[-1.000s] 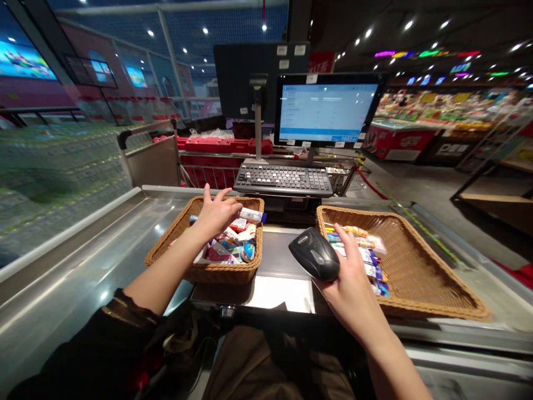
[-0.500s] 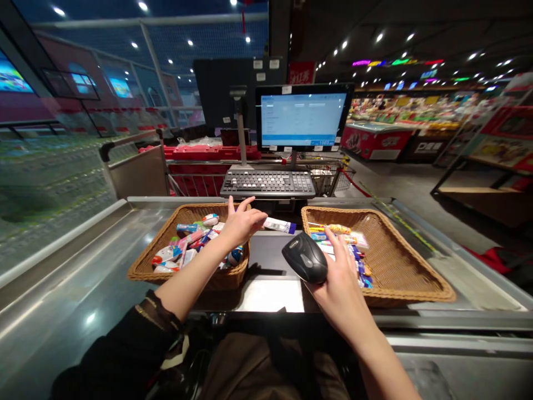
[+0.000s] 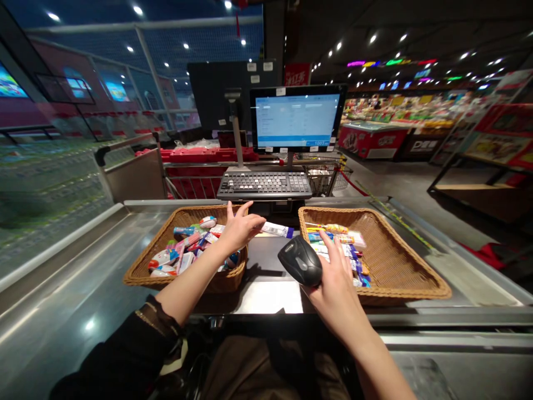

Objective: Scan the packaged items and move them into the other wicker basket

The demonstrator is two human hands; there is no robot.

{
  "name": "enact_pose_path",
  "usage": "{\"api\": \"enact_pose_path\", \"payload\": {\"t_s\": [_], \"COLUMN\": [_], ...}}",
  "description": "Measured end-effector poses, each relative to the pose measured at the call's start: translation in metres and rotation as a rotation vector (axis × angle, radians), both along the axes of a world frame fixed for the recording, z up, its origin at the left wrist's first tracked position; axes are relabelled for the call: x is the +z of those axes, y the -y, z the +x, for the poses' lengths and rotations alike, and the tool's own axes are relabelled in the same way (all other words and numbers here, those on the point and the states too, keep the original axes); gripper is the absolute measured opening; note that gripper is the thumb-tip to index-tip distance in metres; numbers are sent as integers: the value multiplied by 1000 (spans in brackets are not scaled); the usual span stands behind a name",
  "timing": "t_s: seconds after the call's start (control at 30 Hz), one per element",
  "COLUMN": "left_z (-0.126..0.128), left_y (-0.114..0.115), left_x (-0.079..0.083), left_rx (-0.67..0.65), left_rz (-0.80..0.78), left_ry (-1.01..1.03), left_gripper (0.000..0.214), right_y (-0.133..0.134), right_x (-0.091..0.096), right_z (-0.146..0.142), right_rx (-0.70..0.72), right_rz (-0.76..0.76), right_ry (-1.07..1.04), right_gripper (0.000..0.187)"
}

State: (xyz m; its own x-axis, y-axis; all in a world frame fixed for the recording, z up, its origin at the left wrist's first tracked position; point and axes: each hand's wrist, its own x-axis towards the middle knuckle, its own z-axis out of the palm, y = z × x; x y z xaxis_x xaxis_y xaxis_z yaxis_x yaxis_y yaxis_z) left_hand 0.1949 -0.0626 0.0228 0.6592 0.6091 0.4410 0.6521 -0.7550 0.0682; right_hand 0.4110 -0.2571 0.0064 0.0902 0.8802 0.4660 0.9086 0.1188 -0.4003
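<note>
Over the right side of the left wicker basket (image 3: 137,272), my left hand (image 3: 241,226) pinches the end of a white tube with a dark blue cap (image 3: 277,229), which looks like toothpaste. The tube points right, above the gap between the baskets. My right hand (image 3: 336,278) is wrapped round a black handheld barcode scanner (image 3: 300,260), its head turned left below the tube; the handle is hidden by the hand. Small packaged goods (image 3: 183,258) fill the left basket. In the right wicker basket (image 3: 403,266), several tubes and packs (image 3: 339,239) lie along the left side.
A keyboard (image 3: 264,184) and a lit monitor (image 3: 295,119) on a stand are behind the baskets. The metal counter (image 3: 91,294) has raised edges. A shopping cart (image 3: 325,166) stands beyond, and a shelf rack (image 3: 491,139) is at the far right.
The view has shifted slightly, moving the scene a little left. Both hands keep their holds on the tube and the scanner, with hardly any movement relative to the baskets.
</note>
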Motion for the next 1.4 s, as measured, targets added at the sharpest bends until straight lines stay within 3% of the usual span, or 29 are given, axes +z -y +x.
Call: {"api": "enact_pose_path", "payload": {"t_s": [0.4,0.57,0.7,0.93,1.17,1.27,1.4], "left_z": [-1,15,51,141,221,241,250], "left_y": [1,5,10,30,36,37,37], "left_x": [4,5,5,5,-14,-25,-41], "left_rx": [25,4,-48,-102,-127,-70,-28], "left_rz": [-18,5,-14,-134,-178,-185,-237], "left_ry": [-9,0,-36,-174,-342,-415,-478], "left_gripper": [22,19,19,16,16,19,20], "right_y": [-1,3,17,47,70,78,85], "right_x": [1,3,6,9,6,4,1], "right_z": [-1,13,46,106,139,148,156], "right_rx": [7,-19,-143,-347,-458,-474,-504], "right_rz": [-18,60,108,159,208,226,206], "right_ry": [-16,-68,-139,-244,-311,-320,-332], "right_gripper": [43,45,47,36,34,37,32]}}
